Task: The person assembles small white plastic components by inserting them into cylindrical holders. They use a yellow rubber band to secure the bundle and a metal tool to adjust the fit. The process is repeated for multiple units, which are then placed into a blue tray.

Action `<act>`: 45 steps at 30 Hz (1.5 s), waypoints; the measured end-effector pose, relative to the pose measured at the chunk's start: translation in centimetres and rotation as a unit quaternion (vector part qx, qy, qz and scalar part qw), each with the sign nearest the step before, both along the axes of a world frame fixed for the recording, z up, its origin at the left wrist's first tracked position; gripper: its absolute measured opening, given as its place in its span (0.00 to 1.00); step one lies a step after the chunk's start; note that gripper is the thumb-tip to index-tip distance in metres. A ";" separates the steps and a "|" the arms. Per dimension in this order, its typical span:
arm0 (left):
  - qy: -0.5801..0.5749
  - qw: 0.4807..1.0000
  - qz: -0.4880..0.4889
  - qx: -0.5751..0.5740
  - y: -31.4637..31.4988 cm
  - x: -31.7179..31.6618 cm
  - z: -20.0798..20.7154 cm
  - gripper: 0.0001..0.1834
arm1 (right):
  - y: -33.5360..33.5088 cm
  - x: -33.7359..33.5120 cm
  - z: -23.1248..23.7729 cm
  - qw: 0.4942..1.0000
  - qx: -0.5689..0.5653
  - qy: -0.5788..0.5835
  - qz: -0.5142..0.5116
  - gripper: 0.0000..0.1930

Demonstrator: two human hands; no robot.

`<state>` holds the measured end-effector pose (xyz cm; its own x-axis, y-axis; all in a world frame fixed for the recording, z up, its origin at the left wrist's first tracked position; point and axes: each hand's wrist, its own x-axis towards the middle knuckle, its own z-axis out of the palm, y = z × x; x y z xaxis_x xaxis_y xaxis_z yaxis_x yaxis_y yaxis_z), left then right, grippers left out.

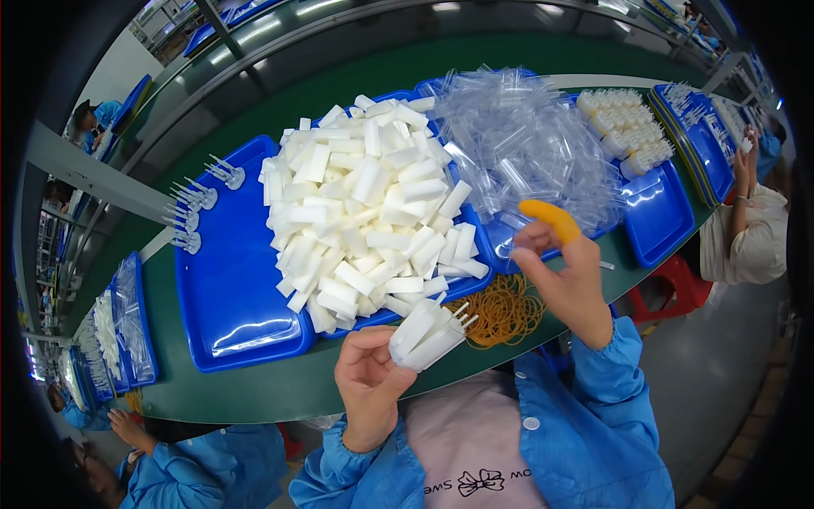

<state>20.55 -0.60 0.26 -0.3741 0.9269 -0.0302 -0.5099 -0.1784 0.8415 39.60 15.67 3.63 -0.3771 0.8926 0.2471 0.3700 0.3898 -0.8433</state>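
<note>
The left hand [369,386] is grasping a cluster of white foam blocks and prongs [434,343], whose long axis is slanting upward to the right. Beyond its pronged end, the right hand [566,282], wearing an orange finger cot [553,220], is hovering nearer the clear plastic sleeves [526,140]; whether its curled fingers are pinching anything, I cannot tell.

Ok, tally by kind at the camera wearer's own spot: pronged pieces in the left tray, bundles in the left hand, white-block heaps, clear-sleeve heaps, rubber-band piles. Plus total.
White pronged pieces in left tray: 4
Block-and-prong bundle in left hand: 1
White-block heap: 1
Clear-sleeve heap: 1
Rubber-band pile: 1
Total: 8
</note>
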 end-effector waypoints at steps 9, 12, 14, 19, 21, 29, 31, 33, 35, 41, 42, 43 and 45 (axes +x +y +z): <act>0.079 0.996 -0.032 0.020 0.1 0.8 0.2 0.22 | -2.9 -0.2 1.1 0.920 -0.200 0.324 0.097 0.18; 0.138 0.990 -0.017 0.027 -0.2 0.9 0.6 0.22 | -3.0 -0.4 0.9 0.919 -0.215 0.318 0.090 0.19; 0.159 0.987 -0.014 0.032 -0.3 0.9 0.7 0.23 | -3.0 -0.6 0.9 0.913 -0.228 0.323 0.105 0.19; 0.160 0.986 -0.037 -0.008 -0.1 1.0 1.1 0.29 | -3.3 -1.0 1.2 0.897 -0.263 0.330 0.132 0.18; 0.239 0.971 -0.015 -0.008 -0.2 1.0 1.1 0.29 | -3.5 -0.9 1.3 0.911 -0.264 0.293 0.117 0.17; 0.516 0.856 0.028 0.023 0.0 1.1 2.9 0.26 | -2.4 -0.4 0.7 0.897 -0.288 0.291 0.165 0.13; 0.517 0.855 0.046 0.021 0.1 1.3 3.2 0.26 | -2.3 -0.4 0.7 0.895 -0.287 0.296 0.173 0.13; 0.536 0.842 0.056 0.027 0.1 1.3 3.1 0.27 | -2.4 -0.6 0.9 0.905 -0.264 0.289 0.168 0.12; 0.549 0.833 0.058 0.031 0.1 1.3 2.9 0.27 | -2.3 -0.7 1.2 0.932 -0.213 0.246 0.161 0.10; 0.556 0.829 0.050 0.033 0.3 1.3 2.4 0.27 | -1.4 -1.0 2.4 0.989 0.045 0.058 0.132 0.11; 0.555 0.830 0.049 0.029 0.2 1.4 2.3 0.27 | -1.4 -1.2 2.2 0.989 0.054 0.067 0.120 0.11; 0.554 0.830 0.048 0.026 0.2 1.4 2.2 0.27 | -1.4 -1.3 1.9 0.989 0.063 0.075 0.108 0.12; 0.571 0.819 0.051 0.024 0.2 1.5 2.9 0.27 | -1.5 -1.5 1.8 0.990 0.042 0.082 0.105 0.12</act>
<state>22.07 -0.38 3.20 -0.2084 0.8794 0.4281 0.6241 -0.2174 0.7504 38.14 14.19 5.41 -0.5015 0.7718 0.3909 0.1336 0.5155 -0.8464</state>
